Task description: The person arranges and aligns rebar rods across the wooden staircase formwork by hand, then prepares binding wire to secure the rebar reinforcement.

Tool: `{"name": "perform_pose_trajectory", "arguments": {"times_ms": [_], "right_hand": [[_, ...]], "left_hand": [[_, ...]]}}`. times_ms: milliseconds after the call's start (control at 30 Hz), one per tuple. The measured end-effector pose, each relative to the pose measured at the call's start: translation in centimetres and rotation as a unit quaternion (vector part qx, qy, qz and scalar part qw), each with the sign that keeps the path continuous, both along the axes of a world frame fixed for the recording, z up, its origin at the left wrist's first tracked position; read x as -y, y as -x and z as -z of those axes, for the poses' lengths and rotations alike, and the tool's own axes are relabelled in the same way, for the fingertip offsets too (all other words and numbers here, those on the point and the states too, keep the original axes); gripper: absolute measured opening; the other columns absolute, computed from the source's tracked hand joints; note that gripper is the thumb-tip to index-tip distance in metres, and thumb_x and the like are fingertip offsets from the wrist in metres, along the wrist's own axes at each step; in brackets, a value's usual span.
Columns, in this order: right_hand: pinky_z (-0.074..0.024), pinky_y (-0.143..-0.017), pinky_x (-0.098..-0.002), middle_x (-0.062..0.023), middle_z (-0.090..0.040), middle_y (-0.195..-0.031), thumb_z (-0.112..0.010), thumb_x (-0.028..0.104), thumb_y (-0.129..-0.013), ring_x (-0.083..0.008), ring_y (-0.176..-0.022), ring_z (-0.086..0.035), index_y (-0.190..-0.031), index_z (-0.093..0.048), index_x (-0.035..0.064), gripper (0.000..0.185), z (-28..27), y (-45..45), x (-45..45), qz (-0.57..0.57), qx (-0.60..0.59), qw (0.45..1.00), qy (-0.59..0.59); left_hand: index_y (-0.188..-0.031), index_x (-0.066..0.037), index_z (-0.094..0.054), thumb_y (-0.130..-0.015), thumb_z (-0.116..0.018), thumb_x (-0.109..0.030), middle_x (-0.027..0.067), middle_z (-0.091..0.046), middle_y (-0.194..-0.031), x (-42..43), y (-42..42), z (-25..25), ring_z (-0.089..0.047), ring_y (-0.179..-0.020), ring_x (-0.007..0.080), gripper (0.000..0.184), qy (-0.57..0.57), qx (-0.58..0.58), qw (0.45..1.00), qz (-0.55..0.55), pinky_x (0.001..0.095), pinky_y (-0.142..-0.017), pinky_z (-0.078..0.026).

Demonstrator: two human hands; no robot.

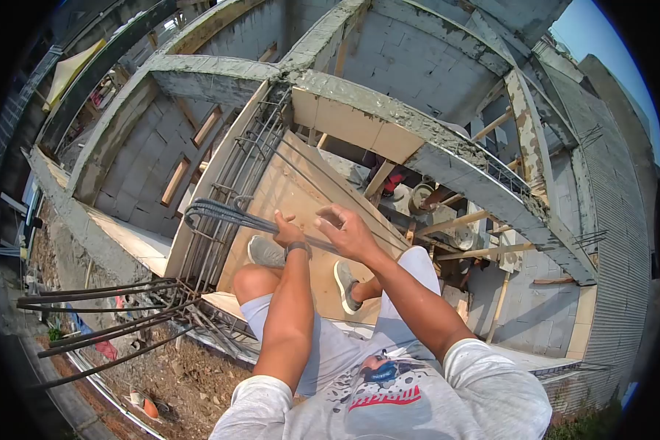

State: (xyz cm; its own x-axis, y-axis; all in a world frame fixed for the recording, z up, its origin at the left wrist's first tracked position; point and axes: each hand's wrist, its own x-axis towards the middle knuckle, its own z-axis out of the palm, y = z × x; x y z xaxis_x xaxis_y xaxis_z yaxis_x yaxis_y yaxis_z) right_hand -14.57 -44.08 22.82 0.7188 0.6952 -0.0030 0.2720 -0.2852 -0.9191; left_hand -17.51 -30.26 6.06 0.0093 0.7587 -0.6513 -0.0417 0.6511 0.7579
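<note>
A bundle of steel reinforcing bars (231, 213) with hooked ends slants across the formwork in front of me. My left hand (289, 230), with a dark band at the wrist, is closed around the bars, though its palm side is hidden. Just to the right, my right hand (345, 232) is raised with its fingers bent and apart, holding nothing I can see. Plywood sheeting (293, 180) lies below both hands, under my shoes. To the left runs a rebar cage (255, 165) inside a board-sided beam form.
Concrete beams (367, 103) frame deep openings between grey block walls (418, 62). Several long rebar ends (103, 330) stick out at the lower left above bare soil (191, 374). Timber props (484, 251) and a bucket (421, 196) are below on the right.
</note>
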Motion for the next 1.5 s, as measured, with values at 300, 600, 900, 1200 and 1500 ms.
{"name": "perform_pose_trajectory", "arguments": {"times_ms": [300,600,900,1200,1500], "right_hand": [[-0.0536,-0.083,-0.0391,-0.018,-0.073,-0.097,-0.068,0.031,-0.091,-0.0289,-0.09,-0.071,-0.109,-0.067,-0.0012,0.037,-1.0,5.9,-5.3,-0.053,0.02,0.998,0.016],[-0.0533,-0.083,-0.0398,-0.0198,-0.073,-0.1,-0.066,0.027,-0.093,-0.0312,-0.092,-0.07,-0.111,-0.067,-0.0015,0.033,1.6,5.5,0.8,-0.04,0.042,0.99,0.129],[-0.0544,-0.083,-0.0362,-0.0192,-0.073,-0.103,-0.063,0.023,-0.095,-0.0264,-0.093,-0.071,-0.113,-0.068,-0.0031,0.032,4.9,0.1,-1.4,-0.019,0.001,0.999,0.044],[-0.0485,-0.093,-0.0424,-0.0148,-0.07,-0.109,-0.066,0.023,-0.091,-0.0338,-0.103,-0.061,-0.112,-0.073,0.0052,0.028,9.3,-0.4,-9.2,-0.169,0.14,0.975,0.034],[-0.0479,-0.088,-0.039,-0.0085,-0.072,-0.093,-0.077,0.028,-0.084,-0.0279,-0.094,-0.059,-0.096,-0.079,0.0071,0.024,15.3,-2.4,-17.4,-0.26,0.035,0.962,0.077]], "left_hand": [[-0.067,-0.002,-0.067,-0.085,-0.068,-0.053,0.0107,-0.067,-0.075,0.4,1.7,0.0,-0.059,-0.068,0.027,0.054,0.088,0.09,0.992,0.001,0.0409,-0.065,-0.047],[-0.064,-0.004,-0.068,-0.084,-0.069,-0.053,0.0091,-0.066,-0.073,0.6,0.3,0.7,-0.06,-0.072,0.026,0.053,0.032,0.039,0.999,0.017,0.0392,-0.07,-0.047],[-0.073,-0.004,-0.072,-0.087,-0.068,-0.049,-0.0002,-0.05,-0.051,0.7,1.8,1.1,-0.048,-0.044,0.0141,0.047,-0.034,0.103,0.993,0.054,0.032,-0.046,-0.039],[-0.103,-0.003,-0.065,-0.099,-0.063,-0.02,0.0008,-0.066,-0.09,-0.6,1.3,19.1,-0.063,-0.081,0.0152,0.017,-0.108,0.263,0.959,-0.017,0.0331,-0.068,-0.051],[-0.103,-0.01,-0.059,-0.105,-0.047,-0.023,0.0037,-0.063,-0.101,-4.0,3.4,14.6,-0.062,-0.093,0.0185,0.017,-0.048,0.291,0.953,-0.072,0.0342,-0.083,-0.052]]}}
